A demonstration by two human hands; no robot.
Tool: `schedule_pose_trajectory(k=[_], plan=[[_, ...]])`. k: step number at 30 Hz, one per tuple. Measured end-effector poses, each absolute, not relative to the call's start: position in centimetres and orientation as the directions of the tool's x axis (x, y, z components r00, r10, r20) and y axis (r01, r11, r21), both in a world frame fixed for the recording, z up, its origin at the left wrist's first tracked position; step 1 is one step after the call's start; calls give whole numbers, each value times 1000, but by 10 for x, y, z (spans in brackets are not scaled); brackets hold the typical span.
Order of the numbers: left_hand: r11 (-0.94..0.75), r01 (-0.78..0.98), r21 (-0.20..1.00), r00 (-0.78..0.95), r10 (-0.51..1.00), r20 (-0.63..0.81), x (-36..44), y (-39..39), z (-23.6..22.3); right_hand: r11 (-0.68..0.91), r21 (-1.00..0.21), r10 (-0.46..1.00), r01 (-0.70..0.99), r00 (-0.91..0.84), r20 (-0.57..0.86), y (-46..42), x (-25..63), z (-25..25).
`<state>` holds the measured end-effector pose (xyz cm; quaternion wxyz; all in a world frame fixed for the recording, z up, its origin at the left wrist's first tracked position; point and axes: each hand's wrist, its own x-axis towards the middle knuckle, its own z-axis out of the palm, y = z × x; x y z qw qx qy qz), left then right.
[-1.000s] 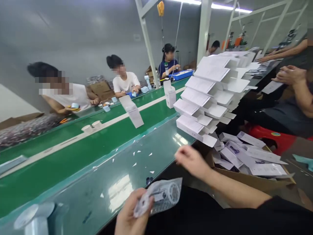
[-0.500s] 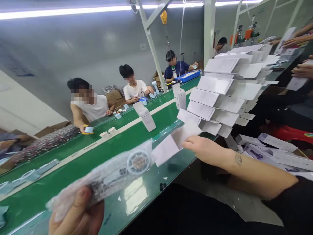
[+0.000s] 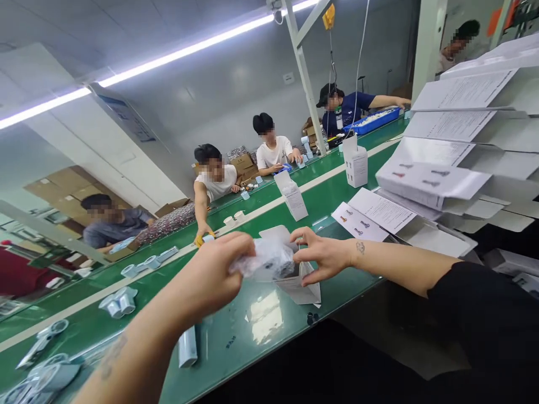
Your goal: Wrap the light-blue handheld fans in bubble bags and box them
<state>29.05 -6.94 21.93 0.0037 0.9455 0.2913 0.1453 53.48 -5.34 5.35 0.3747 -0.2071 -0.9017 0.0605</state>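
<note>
My left hand is closed on a clear plastic bag with a small device inside. The bag's far end sits in the open top of a white carton, which my right hand grips at its upper edge with curled fingers. Both hands hang above the near edge of the green table. A tall stack of flat white cartons rises just right of my right forearm.
A green conveyor belt runs diagonally with two upright white boxes and pale blue parts on it. Several people sit along its far side. A grey tube lies near my left wrist.
My view swung left and up. Both hands came together: the left brought the bagged device to the white carton taken by my right hand, and the bag's end now sits in its open top.
</note>
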Motion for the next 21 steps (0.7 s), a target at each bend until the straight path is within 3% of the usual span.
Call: schedule_pose_trajectory(k=[3,6,8,10,13,15,18,21], plan=[[-860,510,-28,860,510,0,337,-60,233,874,-338,482,350,-531,697,-55,525,42],[-921,388,35,891,365,-272,362,-47,224,861,-374,508,346,-540,671,-55,522,32],[-935,339,105,896,286,-339,360,-42,209,877,-369,481,309,-559,675,-52,525,27],[-924,371,94,908,340,-244,348,-43,190,889,-372,457,267,-534,711,-48,531,25],[-881,473,-24,879,474,-49,330,-59,160,909,-358,417,214,-506,755,-46,537,24],[-860,500,-102,864,503,-10,325,-75,141,900,-371,436,229,-492,753,-50,536,22],[-836,539,-108,842,528,113,318,-94,123,781,-548,625,300,-398,672,-63,528,16],[-710,698,91,604,653,456,280,-102,113,561,-790,819,247,-307,486,-73,518,19]])
